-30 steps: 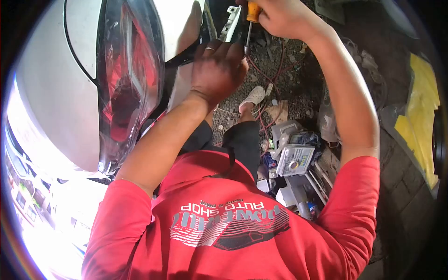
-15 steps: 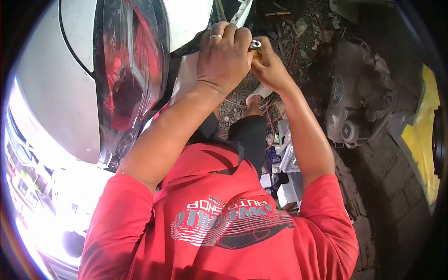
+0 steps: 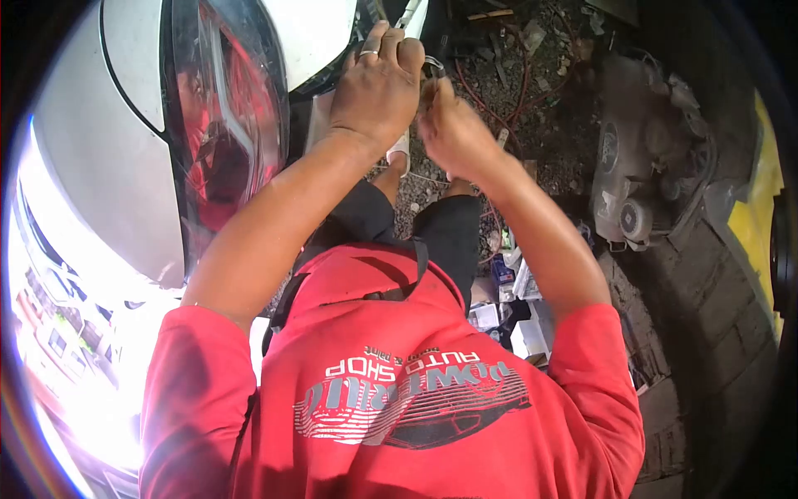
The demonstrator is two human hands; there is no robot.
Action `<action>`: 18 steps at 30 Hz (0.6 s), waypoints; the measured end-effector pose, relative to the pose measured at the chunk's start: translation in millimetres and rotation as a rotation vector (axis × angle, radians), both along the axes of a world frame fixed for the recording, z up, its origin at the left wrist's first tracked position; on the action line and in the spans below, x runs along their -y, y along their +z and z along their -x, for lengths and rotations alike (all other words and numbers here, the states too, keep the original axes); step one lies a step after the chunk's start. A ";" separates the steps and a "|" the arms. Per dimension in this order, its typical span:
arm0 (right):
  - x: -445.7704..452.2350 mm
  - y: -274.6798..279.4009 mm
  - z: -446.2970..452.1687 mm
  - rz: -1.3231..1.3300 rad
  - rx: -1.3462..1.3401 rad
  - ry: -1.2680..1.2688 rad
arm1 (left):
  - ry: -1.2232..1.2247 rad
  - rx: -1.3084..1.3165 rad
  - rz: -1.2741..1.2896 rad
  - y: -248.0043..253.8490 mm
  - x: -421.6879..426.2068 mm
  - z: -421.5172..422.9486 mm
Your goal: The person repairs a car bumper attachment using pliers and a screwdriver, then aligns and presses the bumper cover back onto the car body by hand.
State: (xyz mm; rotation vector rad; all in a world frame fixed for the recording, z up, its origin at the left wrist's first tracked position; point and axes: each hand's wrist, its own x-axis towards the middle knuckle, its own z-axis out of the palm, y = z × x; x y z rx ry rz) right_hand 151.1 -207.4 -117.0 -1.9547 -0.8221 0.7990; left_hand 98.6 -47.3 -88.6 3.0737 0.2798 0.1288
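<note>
My left hand (image 3: 376, 93), with a ring on one finger, is closed beside the white car body (image 3: 312, 37), near the end of a pale bracket (image 3: 407, 13). What its fingers grip is hidden. Close on its right, my right hand (image 3: 459, 133) is closed and slightly blurred. A curved shiny metal piece (image 3: 434, 63) sticks out above its fingers; the rest of what it holds cannot be made out. The car's clear and red lamp (image 3: 224, 108) lies left of my left hand.
A dusty grey mechanical part (image 3: 640, 158) lies on the ground at right, with a yellow sheet (image 3: 752, 220) beyond it. Red cord (image 3: 525, 83) crosses the gravel. Containers (image 3: 528, 339) and small boxes stand beside my legs.
My right hand has come down and in beside my left hand. The orange-handled screwdriver seen in it earlier no longer shows clearly. Both hands have shifted slightly left since the middle frame.
</note>
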 end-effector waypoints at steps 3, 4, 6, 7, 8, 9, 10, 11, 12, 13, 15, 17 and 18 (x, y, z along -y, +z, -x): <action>1.3 43.6 40.5 0.114 -0.139 0.078 | -0.017 -0.026 -0.010 -4.8 -1.4 2.7; -2.3 53.5 45.9 0.205 -0.157 0.135 | -0.035 0.003 0.009 -3.4 -3.8 4.2; -9.3 67.0 32.0 0.203 -0.501 0.014 | -0.050 0.031 0.029 -0.7 -4.5 7.9; -14.0 71.5 23.4 0.193 -0.836 -0.106 | -0.030 -0.017 0.073 4.2 -4.6 7.5; -11.4 68.5 19.0 0.191 -0.824 -0.105 | -0.015 -0.064 0.117 9.3 -5.0 5.1; 0.4 60.5 18.3 0.202 -0.576 -0.154 | -0.022 -0.057 0.123 11.8 -4.0 4.6; 13.2 48.9 18.1 0.211 -0.324 -0.200 | -0.017 -0.056 0.141 11.2 -4.1 4.6; 23.5 28.7 20.6 0.143 -0.340 -0.273 | -0.008 -0.055 0.155 10.2 -6.3 3.2; 26.2 14.4 19.7 0.145 -0.337 -0.278 | -0.012 -0.052 0.158 9.3 -7.8 2.0; 29.9 1.4 18.6 0.036 -0.199 -0.274 | -0.005 -0.030 0.163 7.9 -6.3 2.6; 28.4 -13.4 10.5 -0.048 -0.062 -0.265 | 0.002 -0.001 0.186 7.3 -5.9 2.6; 17.8 -35.1 -0.5 -0.104 -0.024 -0.252 | -0.001 -0.012 0.188 8.5 -5.5 2.0; 10.2 -46.9 -6.0 -0.163 0.011 -0.234 | 0.002 -0.026 0.184 9.1 -6.9 1.4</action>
